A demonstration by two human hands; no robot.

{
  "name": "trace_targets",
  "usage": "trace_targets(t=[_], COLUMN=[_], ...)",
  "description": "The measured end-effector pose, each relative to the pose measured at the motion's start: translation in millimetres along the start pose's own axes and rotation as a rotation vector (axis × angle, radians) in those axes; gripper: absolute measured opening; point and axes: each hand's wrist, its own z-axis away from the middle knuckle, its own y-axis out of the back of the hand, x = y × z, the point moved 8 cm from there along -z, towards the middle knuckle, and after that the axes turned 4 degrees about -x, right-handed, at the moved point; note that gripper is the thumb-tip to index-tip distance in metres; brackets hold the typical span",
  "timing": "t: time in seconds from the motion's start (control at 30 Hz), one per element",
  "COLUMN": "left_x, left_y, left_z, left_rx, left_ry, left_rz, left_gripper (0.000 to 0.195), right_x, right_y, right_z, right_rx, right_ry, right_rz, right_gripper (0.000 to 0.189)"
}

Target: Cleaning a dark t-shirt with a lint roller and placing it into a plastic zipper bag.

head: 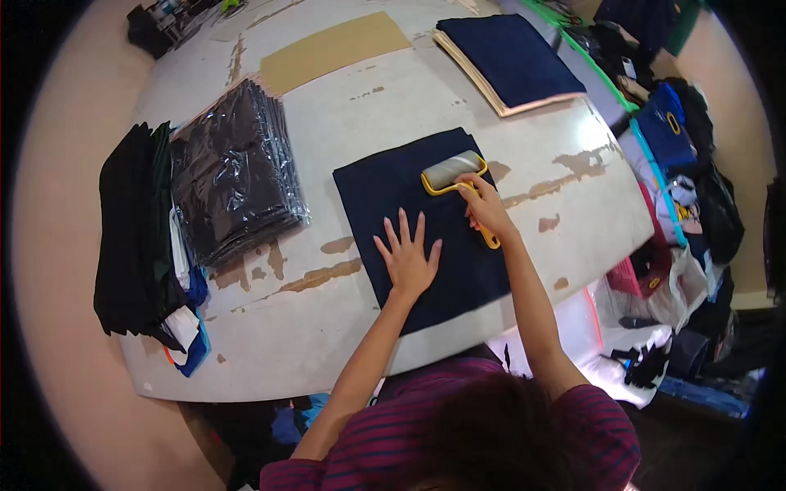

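A folded dark navy cloth (393, 166) lies flat on the table in front of me. My left hand (408, 261) rests palm down on it, fingers spread and holding nothing. In my right hand (488, 208) is the yellow handle of a lint roller (453, 170). Its grey cylinder sits over the upper right part of the cloth, and I cannot tell whether it touches the fabric.
Left of the cloth stands a stack of dark garments in clear plastic bags (230, 178), beside piled black cloth (132, 233). A tan cardboard sheet (334, 49) and a navy cloth stack (509, 58) lie farther back. The worn white table (325, 202) ends near bins of clothing (666, 147).
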Motion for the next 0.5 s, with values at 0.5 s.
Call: trace_targets(t=[0.5], left_x=[-45], left_y=[58], left_z=[61], left_rx=[0.124], left_ry=[0.217], left_rz=[0.328], left_gripper=[0.039], right_x=[-28], right_y=[-30], right_z=[-78], right_rx=[0.056], right_ry=[0.049], right_rz=[0.048], right_gripper=[0.022])
